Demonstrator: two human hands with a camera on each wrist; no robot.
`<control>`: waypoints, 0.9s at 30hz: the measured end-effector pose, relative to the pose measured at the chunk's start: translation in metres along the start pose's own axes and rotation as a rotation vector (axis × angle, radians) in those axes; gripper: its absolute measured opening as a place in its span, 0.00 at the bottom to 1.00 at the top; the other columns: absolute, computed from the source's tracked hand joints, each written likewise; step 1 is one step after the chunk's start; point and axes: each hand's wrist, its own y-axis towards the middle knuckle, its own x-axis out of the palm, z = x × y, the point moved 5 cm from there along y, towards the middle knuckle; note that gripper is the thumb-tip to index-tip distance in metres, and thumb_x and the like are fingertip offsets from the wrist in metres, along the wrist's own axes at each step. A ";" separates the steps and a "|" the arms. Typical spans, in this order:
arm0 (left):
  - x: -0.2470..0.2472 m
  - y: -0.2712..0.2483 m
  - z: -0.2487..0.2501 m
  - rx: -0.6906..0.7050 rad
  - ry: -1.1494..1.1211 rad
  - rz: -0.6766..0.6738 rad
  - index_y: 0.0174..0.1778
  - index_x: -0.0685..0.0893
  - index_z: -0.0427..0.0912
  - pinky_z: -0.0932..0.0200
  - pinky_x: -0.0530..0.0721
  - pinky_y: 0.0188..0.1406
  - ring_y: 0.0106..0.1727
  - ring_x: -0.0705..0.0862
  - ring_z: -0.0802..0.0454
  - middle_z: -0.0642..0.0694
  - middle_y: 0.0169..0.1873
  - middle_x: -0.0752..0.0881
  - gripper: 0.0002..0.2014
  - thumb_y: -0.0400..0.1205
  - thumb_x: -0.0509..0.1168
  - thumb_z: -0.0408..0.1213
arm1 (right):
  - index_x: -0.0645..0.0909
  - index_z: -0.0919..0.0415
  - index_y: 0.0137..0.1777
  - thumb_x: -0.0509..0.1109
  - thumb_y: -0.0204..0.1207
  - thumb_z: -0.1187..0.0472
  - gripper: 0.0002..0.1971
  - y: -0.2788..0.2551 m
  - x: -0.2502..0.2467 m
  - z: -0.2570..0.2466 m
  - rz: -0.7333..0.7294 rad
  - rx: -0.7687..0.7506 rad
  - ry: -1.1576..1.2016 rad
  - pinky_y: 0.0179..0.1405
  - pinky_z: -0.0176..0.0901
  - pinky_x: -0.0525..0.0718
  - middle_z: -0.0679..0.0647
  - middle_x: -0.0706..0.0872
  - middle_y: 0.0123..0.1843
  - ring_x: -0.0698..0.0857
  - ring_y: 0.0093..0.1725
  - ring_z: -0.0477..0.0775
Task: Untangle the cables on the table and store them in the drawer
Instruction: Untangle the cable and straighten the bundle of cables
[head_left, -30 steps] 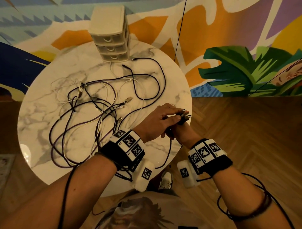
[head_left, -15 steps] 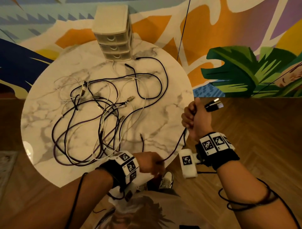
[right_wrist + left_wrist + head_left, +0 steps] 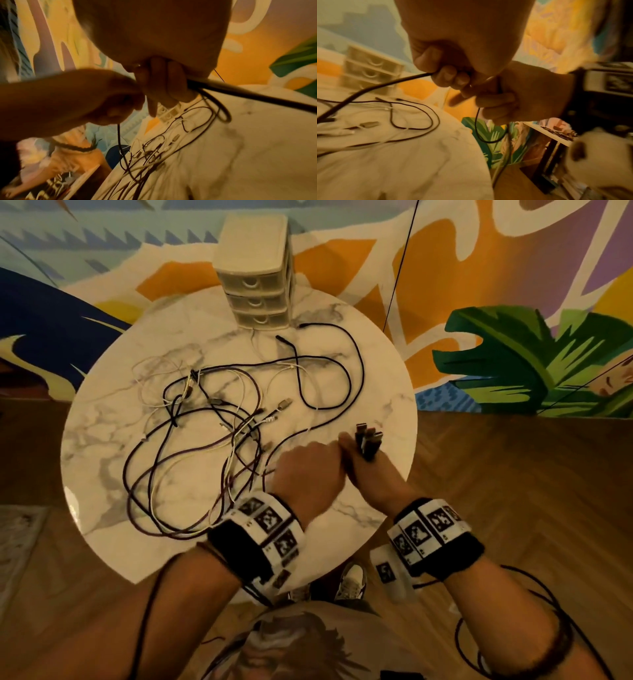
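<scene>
A folded black cable is grasped by the right grip, and one strand is pinched by the left grip. One chest of three drawers is seen on the counter.

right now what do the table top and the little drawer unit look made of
Table top: marble or a marble-look laminate, white with grey veins, glossy with a glare spot near its edge. Drawer unit: cream plastic, apparently, with moulded scoop handles and slightly translucent drawer fronts.
</scene>
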 end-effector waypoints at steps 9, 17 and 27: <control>0.074 -0.031 -0.054 -0.103 -0.551 -0.291 0.47 0.81 0.36 0.53 0.73 0.46 0.51 0.83 0.38 0.37 0.45 0.85 0.14 0.87 0.53 0.41 | 0.88 0.59 0.54 0.49 0.88 0.59 0.22 0.016 -0.034 0.013 0.166 -0.106 0.241 0.16 0.31 0.67 0.41 0.76 0.16 0.74 0.16 0.45; 0.020 -0.009 -0.070 -0.059 -0.108 -0.016 0.55 0.79 0.44 0.48 0.79 0.47 0.55 0.82 0.42 0.43 0.52 0.84 0.16 0.87 0.49 0.47 | 0.87 0.61 0.54 0.48 0.86 0.44 0.28 0.013 -0.008 0.014 0.040 -0.119 0.492 0.16 0.39 0.55 0.52 0.66 0.19 0.59 0.16 0.47; 0.077 -0.027 -0.090 -0.121 -0.234 -0.126 0.55 0.80 0.42 0.45 0.80 0.51 0.58 0.77 0.44 0.44 0.53 0.79 0.13 0.86 0.53 0.43 | 0.88 0.61 0.45 0.51 0.87 0.50 0.25 0.005 0.004 0.014 0.009 -0.071 0.415 0.17 0.36 0.60 0.50 0.70 0.18 0.64 0.17 0.44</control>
